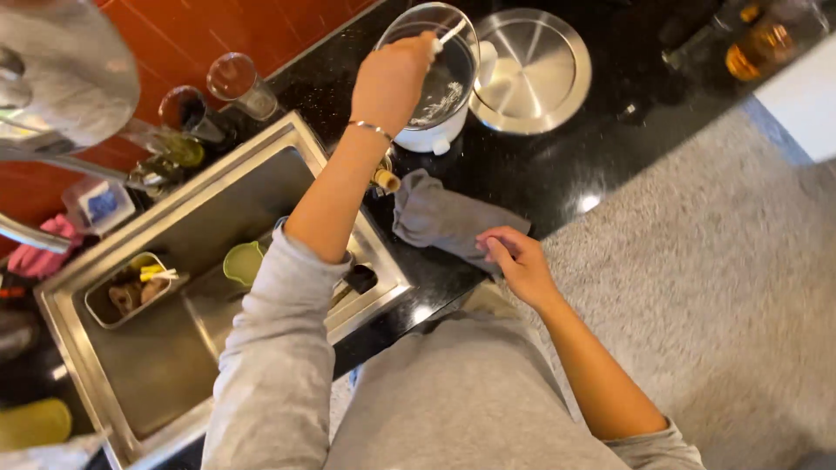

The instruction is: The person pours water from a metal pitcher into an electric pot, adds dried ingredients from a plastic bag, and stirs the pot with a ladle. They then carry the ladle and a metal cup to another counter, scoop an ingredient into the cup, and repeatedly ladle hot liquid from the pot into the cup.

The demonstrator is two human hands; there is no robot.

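Head view, work in hand: I judge this to be stirring or scraping inside the small white electric cooking pot with a dark inner bowl [433, 91], upper centre of the frame, standing on the black speckled stone counter [557, 174].
Left hand [392, 83]: closed around the thin white handle of a utensil [451, 33]; its working end is down in the pot among pale residue, and I cannot make out its shape.
Left wrist: carries a thin metal bangle [372, 128].
Right hand [521, 261]: centre right of the frame, fingers loosely curled and resting on the edge of the crumpled grey cloth [444, 218]; I cannot tell whether it pinches the cloth or only touches it.
Pot surroundings: round stainless steel lid [535, 70] lies flat on the counter, touching or just beside the pot on its right.
Sink zone: rectangular stainless steel sink [165, 348], lower left of the frame, holds a small green cup [242, 261] and a metal caddy with scraps [131, 292].
Upper left: two clear drinking glasses [235, 83] against the red tiled wall.
Next move, my judgement: it calls for keeping the utensil against the bowl wall without tipping the light pot; the cloth hand is free to steady it.
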